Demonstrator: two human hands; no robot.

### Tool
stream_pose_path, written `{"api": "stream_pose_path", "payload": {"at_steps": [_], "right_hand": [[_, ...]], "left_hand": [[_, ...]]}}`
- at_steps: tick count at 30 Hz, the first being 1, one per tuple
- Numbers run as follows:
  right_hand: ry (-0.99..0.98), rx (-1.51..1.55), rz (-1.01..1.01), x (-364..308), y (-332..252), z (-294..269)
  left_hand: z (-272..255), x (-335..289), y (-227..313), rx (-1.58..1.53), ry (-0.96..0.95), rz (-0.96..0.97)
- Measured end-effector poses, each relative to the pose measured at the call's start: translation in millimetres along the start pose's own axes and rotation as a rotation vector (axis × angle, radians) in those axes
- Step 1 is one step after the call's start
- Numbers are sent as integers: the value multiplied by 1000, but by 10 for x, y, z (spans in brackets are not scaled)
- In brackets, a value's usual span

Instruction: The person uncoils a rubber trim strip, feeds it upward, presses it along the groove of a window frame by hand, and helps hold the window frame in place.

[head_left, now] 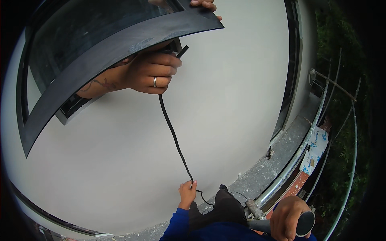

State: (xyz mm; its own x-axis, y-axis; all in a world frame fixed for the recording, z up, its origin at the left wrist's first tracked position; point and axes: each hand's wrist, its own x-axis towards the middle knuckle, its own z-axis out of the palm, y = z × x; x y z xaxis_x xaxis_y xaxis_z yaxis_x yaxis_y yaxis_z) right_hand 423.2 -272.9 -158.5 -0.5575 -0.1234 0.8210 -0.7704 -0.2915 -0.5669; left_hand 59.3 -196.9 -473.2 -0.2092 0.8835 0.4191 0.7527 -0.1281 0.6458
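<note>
The person's left hand [187, 194] is closing its fingers around a black cable [173, 132], and no wide gap is showing between thumb and fingers. The cable is hanging in front of the pale wall [229, 100], running from this near hand up to a co-worker's hand [155, 72] on the far left side. This other hand, which is wearing a ring [155, 82], is coming out below the dark window frame [120, 50] and is gripping the cable in a fist, with a short end sticking out above. More fingers [204, 5] are touching the frame's far right corner. At the near right, the person's right hand [286, 219] is curling closed around a grey tube [260, 225], just beside its round end. Farther right, a metal rail [295, 158] is running along the ledge [257, 173].
</note>
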Motion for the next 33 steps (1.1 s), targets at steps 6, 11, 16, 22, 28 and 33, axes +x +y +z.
{"api": "stream_pose_path", "payload": {"at_steps": [6,11,16,22,28,33], "right_hand": [[-10,65,47,231,-56,34],[-12,56,50,218,-81,79],[-23,96,47,228,-63,6],[-16,91,51,218,-67,8],[-64,-1,28,321,-99,-113],[-72,21,45,317,-104,-114]], "left_hand": [[-103,5,270,-265,-118,-229],[7,-93,267,-463,-70,-232],[-23,-252,191,-686,-95,-440],[-185,-177,480,-661,-27,-395],[-202,-284,346,-654,55,-440],[-143,-420,310,-644,125,-445]]}}
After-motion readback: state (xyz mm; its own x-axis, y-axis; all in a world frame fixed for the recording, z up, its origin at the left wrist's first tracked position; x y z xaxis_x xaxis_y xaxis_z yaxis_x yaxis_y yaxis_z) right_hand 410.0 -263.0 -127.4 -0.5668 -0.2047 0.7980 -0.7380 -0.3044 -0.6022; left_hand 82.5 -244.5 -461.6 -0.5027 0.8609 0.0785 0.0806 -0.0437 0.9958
